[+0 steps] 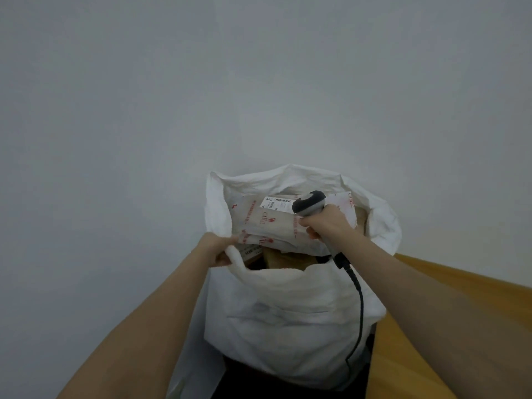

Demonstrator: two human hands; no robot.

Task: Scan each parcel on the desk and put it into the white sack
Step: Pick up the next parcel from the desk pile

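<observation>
The left hand (218,250) is pinching the near-left rim of the white sack (288,312), holding its mouth open. The parcel (270,226), a pale mailer printed "CAMEL" in red with 1 barcode label (277,203) too small to read, is lying across that mouth, long axis running left to right, over brown boxes (285,257) inside. The right hand (325,223) is gripping the corded barcode scanner (309,204) and seemingly pinching the parcel's right end, so the drop is probably resting with that hand.
</observation>
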